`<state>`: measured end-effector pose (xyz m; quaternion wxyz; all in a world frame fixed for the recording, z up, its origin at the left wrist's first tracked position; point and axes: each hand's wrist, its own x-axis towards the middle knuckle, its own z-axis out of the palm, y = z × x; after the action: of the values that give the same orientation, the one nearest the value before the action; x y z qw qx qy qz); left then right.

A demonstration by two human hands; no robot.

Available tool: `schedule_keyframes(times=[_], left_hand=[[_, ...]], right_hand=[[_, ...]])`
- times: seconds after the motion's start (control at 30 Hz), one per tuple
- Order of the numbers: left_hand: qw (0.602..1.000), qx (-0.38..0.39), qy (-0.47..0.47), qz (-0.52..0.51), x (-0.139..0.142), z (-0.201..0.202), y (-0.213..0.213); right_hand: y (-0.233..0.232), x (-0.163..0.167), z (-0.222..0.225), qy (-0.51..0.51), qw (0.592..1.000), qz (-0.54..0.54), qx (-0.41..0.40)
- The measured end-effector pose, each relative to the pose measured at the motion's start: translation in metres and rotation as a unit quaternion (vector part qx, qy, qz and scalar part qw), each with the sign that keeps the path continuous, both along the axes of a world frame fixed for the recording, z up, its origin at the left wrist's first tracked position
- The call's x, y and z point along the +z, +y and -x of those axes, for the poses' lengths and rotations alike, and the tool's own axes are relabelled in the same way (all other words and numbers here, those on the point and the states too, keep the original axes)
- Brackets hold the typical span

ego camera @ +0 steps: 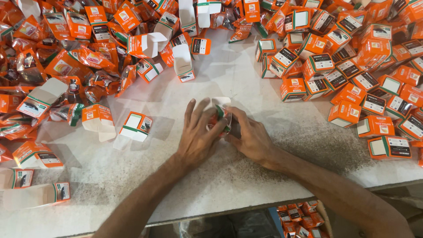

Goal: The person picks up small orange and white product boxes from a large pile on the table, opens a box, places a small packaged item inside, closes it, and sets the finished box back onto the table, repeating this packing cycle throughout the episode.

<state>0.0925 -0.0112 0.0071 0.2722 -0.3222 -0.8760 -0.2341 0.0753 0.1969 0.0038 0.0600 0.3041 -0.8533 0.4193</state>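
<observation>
- Both hands meet at the middle of the white worktable [246, 145], closed round one small orange carton [219, 118] that rests on or just above the surface.
- The left hand [198, 136] wraps the carton from its left side, fingers spread over the top; the right hand [249, 134] presses in from the right, with fingertips at the carton's white open flap [221, 102].
- Neither hand is open: each is curled snugly on the carton, which is mostly hidden between them.
- The carton looks like thin printed card, so it is likely very light and easy to crush; firm pressure on a flat panel would dent it.
- The best hold is probably along the folded edges and corners, where the card is stiffest, leaving the flap free to bend.
- Whether something already sits inside the carton cannot be told, since the fingers cover the opening.
- To the left lies a heap of crinkly orange sachets [66, 66] mixed with open cartons [136, 125]; these sachets look soft and slippery.
- To the right sits a pile of closed cartons [352, 70], well apart from the hands.
</observation>
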Motion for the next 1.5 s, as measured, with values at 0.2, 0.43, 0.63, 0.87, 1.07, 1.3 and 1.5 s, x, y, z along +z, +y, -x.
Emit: schedule_keyframes(times=[0.2, 0.43, 0.63, 0.87, 1.07, 1.3, 1.5], left_hand=[[0.987, 0.078, -0.102, -0.093, -0.002, 0.008, 0.017], [0.822, 0.061, -0.428, -0.37, -0.018, 0.032, 0.012], [0.871, 0.137, -0.373, -0.288, -0.034, 0.044, 0.023], [0.72, -0.077, -0.525, -0.448, -0.023, 0.035, -0.012], [0.756, -0.066, -0.497, -0.42, -0.024, 0.04, -0.01], [0.958, -0.078, -0.14, -0.237, -0.017, 0.017, -0.001], [0.98, -0.112, -0.113, -0.121, -0.007, 0.009, -0.01]], right_hand=[[-0.001, 0.005, -0.001, -0.047, 0.999, -0.014, -0.016], [-0.005, -0.006, 0.001, -0.056, 0.998, -0.002, -0.029], [-0.002, -0.016, 0.001, -0.003, 0.996, 0.088, 0.013], [0.0, -0.017, 0.0, 0.083, 0.997, -0.01, 0.004], [0.002, -0.018, 0.001, 0.075, 0.997, -0.015, 0.018], [0.001, -0.013, 0.0, 0.0, 1.0, 0.013, 0.007], [0.002, -0.013, 0.001, -0.094, 0.994, 0.053, -0.001]])
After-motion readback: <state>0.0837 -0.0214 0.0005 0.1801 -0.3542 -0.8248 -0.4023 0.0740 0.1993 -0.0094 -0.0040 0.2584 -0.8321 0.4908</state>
